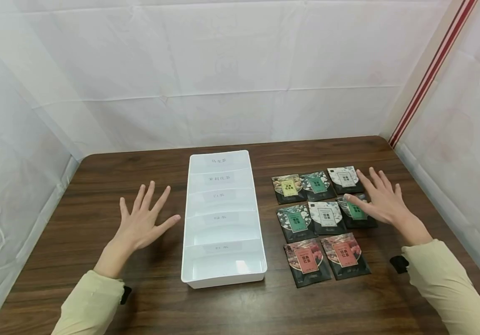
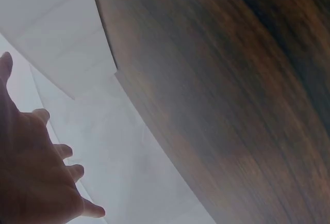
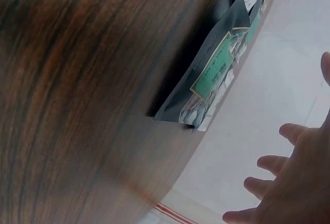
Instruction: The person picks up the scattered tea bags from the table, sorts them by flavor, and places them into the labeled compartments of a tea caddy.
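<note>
My left hand [image 1: 140,223] hovers over the table to the left of a long white tray [image 1: 186,218], fingers spread, holding nothing. The tray has several compartments in a row, each with a handwritten Chinese label. My right hand [image 1: 384,202] is spread above the right side of a group of tea sachets, partly covering a green-labelled sachet [image 1: 355,211]. Around it lie a yellow-labelled sachet [image 1: 289,188], white-labelled sachets [image 1: 327,217], other green-labelled ones [image 1: 296,222] and two red-labelled ones [image 1: 346,256]. In the right wrist view a green-labelled sachet [image 3: 214,72] lies beyond the palm.
The dark wooden table [image 1: 231,311] has rounded far corners. White sheeting [image 1: 231,70] hangs behind it and along both sides. A red-striped band [image 1: 432,72] runs down the far right corner.
</note>
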Tool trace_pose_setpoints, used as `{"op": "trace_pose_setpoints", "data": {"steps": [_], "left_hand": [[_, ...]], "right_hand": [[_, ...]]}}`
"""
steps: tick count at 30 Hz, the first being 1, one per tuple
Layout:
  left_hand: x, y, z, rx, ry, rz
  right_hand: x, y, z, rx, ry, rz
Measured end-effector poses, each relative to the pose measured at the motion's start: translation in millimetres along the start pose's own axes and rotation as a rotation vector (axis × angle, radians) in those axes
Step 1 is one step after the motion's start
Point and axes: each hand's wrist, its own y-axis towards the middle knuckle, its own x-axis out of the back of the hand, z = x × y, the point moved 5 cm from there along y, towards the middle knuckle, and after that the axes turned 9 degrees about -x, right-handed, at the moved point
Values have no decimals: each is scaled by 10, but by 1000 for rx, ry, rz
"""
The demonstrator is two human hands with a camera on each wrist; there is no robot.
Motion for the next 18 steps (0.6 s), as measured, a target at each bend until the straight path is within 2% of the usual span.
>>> {"op": "trace_pose_setpoints", "data": {"steps": [4,8,13,18], "left_hand": [[6,3,-11,-7,-8,-3],[30,19,-24,-42,-25,-60],[95,50,-69,-98,-75,-165],[155,87,-168,-159,-134,-238]], "right_hand": [[10,-7,8,9,14,4],[36,3,21,47,77,3],[79,39,65,101,282,60],[173,56,113,40,458,153]]}}
